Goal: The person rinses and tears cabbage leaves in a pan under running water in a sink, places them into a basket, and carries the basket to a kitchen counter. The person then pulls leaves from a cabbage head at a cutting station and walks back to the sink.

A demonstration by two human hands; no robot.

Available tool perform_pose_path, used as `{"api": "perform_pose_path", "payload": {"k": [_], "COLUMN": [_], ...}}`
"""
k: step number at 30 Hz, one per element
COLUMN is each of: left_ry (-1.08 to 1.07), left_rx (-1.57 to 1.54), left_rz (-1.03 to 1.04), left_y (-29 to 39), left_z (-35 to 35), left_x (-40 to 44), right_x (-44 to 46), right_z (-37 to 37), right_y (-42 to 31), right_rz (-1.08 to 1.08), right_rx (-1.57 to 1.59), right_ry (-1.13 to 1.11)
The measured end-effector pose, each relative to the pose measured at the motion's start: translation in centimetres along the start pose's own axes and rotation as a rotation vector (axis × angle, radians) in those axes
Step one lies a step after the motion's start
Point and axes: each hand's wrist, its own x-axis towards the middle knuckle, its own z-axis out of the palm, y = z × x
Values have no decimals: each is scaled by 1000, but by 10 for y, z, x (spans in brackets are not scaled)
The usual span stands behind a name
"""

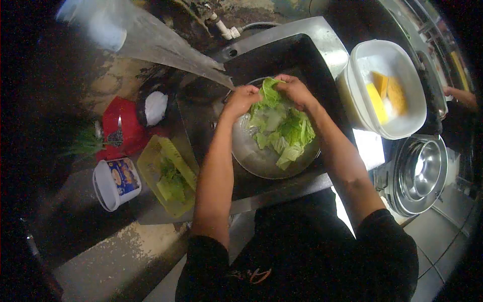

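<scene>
Over a round metal bowl (251, 160) in the dark sink, my left hand (242, 100) and my right hand (296, 91) pinch a green lettuce leaf (270, 93) between them. The fingers of both hands are closed on its edges. Below, more lettuce leaves (297, 132) lie in the bowl, heaped toward its right side, in what looks like water. A greyish, translucent sheet or stream (186, 53) slants down from the upper left and ends close to my left hand; I cannot tell what it is.
Left of the sink are a yellow-green basket (146, 173) holding greens, a white tub (104, 187) with a blue label and a red container (121, 121). On the right stand a white container (358, 108) with yellow sponges and stacked metal bowls (427, 173). Another person's arm (460, 94) shows at far right.
</scene>
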Motion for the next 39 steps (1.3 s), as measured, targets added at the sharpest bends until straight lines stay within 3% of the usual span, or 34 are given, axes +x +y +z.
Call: {"api": "perform_pose_path", "payload": {"k": [1,4,7,10,12,13,16,20,22,23,24,25,27,29,30,33,35,37,39], "left_ry": [33,389,509,472,385,343,422,512,515,585,628,760,853,744,749,609,619,972,1155], "left_rx": [34,128,108,-251,-346,-394,48,63,-37,-13,79,463,624,440,656,1339,1255,1026,911], "left_rz": [61,-17,-103,-20,-70,-96,59,-104,118,101,228,326,402,97,-43,-471,-779,-680,-317], "left_y": [-6,-25,-43,-41,-30,-27,-37,-4,10,39,33,34,38,55,30,-56,-40,-31,-37], "left_z": [1,5,-11,-9,-4,-2,-1,-22,-40,-45,-62,-78,-104,-125,-136,-140,-110,-91,-90], "left_x": [3,13,13,1,-7,-10,-17,-56,-86,-111,-131,-161,-225,-292,-325,-378,-371,-362,-352], "right_x": [3,15,9,0,3,3,-3,8,27,35,44,50,57,63,65,24,4,11,19], "right_z": [0,-8,-12,3,17,25,56,67,70,71,73,75,77,72,60,49,50,52,55], "right_y": [7,34,32,22,19,19,9,13,25,25,24,25,33,47,73,148,152,145,125], "right_rz": [-10,-44,-22,-8,-5,56,186,34,1,-3,-5,-4,-18,-38,-369,-491,-466,-105,-121], "right_rx": [31,164,245,188,70,185,426,318,215,299,384,469,403,331,-329,-1267,-1454,-1284,-1062], "right_ry": [1,6,-49,-38,6,-50,-210,-279,-217,-242,-267,-293,-400,-504,-514,-210,-89,-224,-233]}}
